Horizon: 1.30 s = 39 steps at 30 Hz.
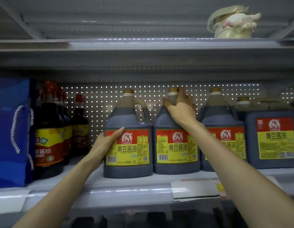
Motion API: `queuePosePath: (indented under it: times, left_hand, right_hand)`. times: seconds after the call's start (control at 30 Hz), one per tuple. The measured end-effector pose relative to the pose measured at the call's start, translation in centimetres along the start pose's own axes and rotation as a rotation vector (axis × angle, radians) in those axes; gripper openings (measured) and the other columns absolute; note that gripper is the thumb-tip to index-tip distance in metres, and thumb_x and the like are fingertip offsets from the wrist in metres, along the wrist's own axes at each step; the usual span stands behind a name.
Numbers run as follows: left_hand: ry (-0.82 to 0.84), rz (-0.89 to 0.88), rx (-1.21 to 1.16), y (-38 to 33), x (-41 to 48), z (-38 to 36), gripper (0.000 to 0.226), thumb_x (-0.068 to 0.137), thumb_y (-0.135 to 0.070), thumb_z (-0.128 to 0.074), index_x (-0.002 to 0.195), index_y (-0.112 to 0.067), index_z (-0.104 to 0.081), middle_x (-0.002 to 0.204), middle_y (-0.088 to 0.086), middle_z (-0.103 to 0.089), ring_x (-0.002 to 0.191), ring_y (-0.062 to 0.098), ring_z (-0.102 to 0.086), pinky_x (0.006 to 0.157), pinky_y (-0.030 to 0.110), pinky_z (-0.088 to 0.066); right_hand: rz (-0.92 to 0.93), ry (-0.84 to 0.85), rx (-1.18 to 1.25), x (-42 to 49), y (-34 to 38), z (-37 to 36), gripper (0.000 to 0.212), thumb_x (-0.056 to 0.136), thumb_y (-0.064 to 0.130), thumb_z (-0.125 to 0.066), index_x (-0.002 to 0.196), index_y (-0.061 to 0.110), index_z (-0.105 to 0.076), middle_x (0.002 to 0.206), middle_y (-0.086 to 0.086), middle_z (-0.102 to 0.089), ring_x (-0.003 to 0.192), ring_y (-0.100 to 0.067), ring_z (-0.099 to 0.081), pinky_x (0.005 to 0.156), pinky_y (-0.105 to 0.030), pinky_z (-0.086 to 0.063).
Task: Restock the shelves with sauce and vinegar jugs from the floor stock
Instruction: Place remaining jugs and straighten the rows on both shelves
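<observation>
Several dark soy sauce jugs with red and yellow labels stand in a row on the grey shelf [100,183]. My left hand [104,143] holds the left side of the leftmost jug [128,142], thumb across the label's top corner. My right hand [179,106] grips the neck of the second jug [176,150], just under its gold cap. A third jug [225,134] stands to the right, partly behind my right forearm. A squarer jug [273,137] with the same label is at the far right.
Tall red-capped sauce bottles [49,139] stand left of the jugs, with a gap of bare shelf between. A blue gift bag [10,129] fills the far left. A cream ceramic pot [232,23] sits on the shelf above. Price tags [194,188] hang on the shelf edge.
</observation>
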State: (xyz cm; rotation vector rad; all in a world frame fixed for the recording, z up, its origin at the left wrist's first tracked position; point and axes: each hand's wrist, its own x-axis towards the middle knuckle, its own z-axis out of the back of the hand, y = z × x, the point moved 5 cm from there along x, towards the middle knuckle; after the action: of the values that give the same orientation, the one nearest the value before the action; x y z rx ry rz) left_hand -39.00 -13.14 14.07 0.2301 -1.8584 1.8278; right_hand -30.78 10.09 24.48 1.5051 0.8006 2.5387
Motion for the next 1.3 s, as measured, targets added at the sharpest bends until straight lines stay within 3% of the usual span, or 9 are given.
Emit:
queuePosePath:
  times: [0.13,0.2,0.3,0.4,0.5,0.7,0.87,1.0,1.3]
  left_hand:
    - [-0.056,-0.077,0.080,-0.2,-0.4,0.5,0.081,0.046,-0.070,-0.072,0.106,-0.019,-0.058,0.085,0.000,-0.074,0.079,0.019,-0.072,0.079,0.039,-0.057]
    - [-0.143,-0.126,0.207,-0.2,-0.7,0.8,0.084,0.059,-0.071,-0.064,0.122,-0.018,-0.045,0.109,0.003,-0.067,0.097,0.019,-0.067,0.093,0.047,-0.052]
    - [-0.309,-0.418,0.627,-1.5,-2.0,0.0,0.092,0.081,-0.068,-0.047,0.150,-0.015,-0.014,0.154,0.010,-0.019,0.141,0.025,-0.025,0.116,0.044,-0.022]
    - [-0.293,-0.910,1.180,-2.9,-3.7,-3.3,0.070,0.094,-0.058,-0.031,0.150,-0.018,-0.016,0.154,0.008,-0.013,0.141,0.027,-0.017,0.114,0.046,-0.013]
    - [-0.211,-0.953,1.446,-0.9,-3.8,-5.1,0.066,0.093,-0.057,-0.025,0.149,-0.020,-0.021,0.155,0.009,-0.016,0.141,0.030,-0.018,0.112,0.056,-0.009]
    - [-0.118,-0.802,1.500,-0.8,-3.6,-5.2,0.069,0.093,-0.057,-0.018,0.151,-0.021,-0.012,0.159,0.012,-0.014,0.144,0.031,-0.009,0.111,0.057,0.000]
    - [-0.031,-0.649,1.438,-1.4,-5.3,-5.5,0.071,0.094,-0.062,-0.013,0.150,-0.026,0.011,0.158,0.003,0.020,0.145,0.027,0.017,0.112,0.055,0.014]
    - [-0.020,-0.666,1.265,-0.6,-8.5,-6.1,0.075,0.088,-0.067,-0.008,0.151,-0.028,0.007,0.160,0.000,0.013,0.147,0.023,0.011,0.113,0.050,0.011]
    - [-0.013,-0.798,1.237,0.0,-14.4,-11.3,0.068,0.094,-0.063,-0.005,0.150,-0.025,0.004,0.160,0.003,-0.003,0.147,0.021,-0.003,0.113,0.047,0.007]
  right_hand:
    - [0.079,-0.059,-0.215,-2.2,-0.8,-0.6,0.076,0.094,0.059,-0.037,0.152,0.017,-0.011,0.156,-0.008,-0.022,0.144,-0.025,-0.017,0.112,-0.047,-0.026]
    - [0.144,-0.069,-0.314,-4.2,-1.1,-1.2,0.074,0.094,0.062,-0.028,0.153,0.020,-0.010,0.159,-0.006,-0.015,0.146,-0.027,-0.012,0.113,-0.048,-0.020]
    - [0.236,-0.025,-0.408,-7.3,-2.0,-2.9,0.075,0.089,0.068,-0.011,0.153,0.028,-0.006,0.160,-0.009,-0.006,0.146,-0.030,-0.008,0.114,-0.054,-0.005]
    - [0.320,0.000,-0.469,-9.1,-2.8,-4.2,0.068,0.089,0.067,-0.006,0.147,0.037,0.014,0.158,0.001,0.014,0.143,-0.025,0.021,0.109,-0.060,0.013]
    - [0.318,0.040,-0.484,-9.9,-3.2,-4.3,0.067,0.090,0.065,-0.005,0.146,0.038,0.016,0.155,0.006,0.024,0.141,-0.021,0.028,0.108,-0.063,0.012]
    - [0.202,0.244,-0.579,-10.1,-2.3,-3.5,0.069,0.094,0.063,-0.016,0.144,0.037,0.024,0.154,0.004,0.032,0.141,-0.028,0.030,0.109,-0.068,0.007]
    - [0.180,0.309,-0.624,-11.4,-1.0,-1.8,0.072,0.093,0.066,-0.017,0.149,0.034,0.016,0.156,0.002,0.027,0.143,-0.028,0.024,0.109,-0.067,0.012]
    - [0.184,0.214,-0.530,-15.2,-1.1,-0.4,0.068,0.096,0.062,-0.021,0.151,0.035,0.008,0.158,0.004,0.021,0.145,-0.023,0.021,0.109,-0.060,0.014]
    - [0.237,0.158,-0.638,-20.9,-5.3,5.1,0.062,0.096,0.062,-0.012,0.149,0.037,0.007,0.160,0.005,0.012,0.147,-0.017,0.013,0.110,-0.056,0.015]
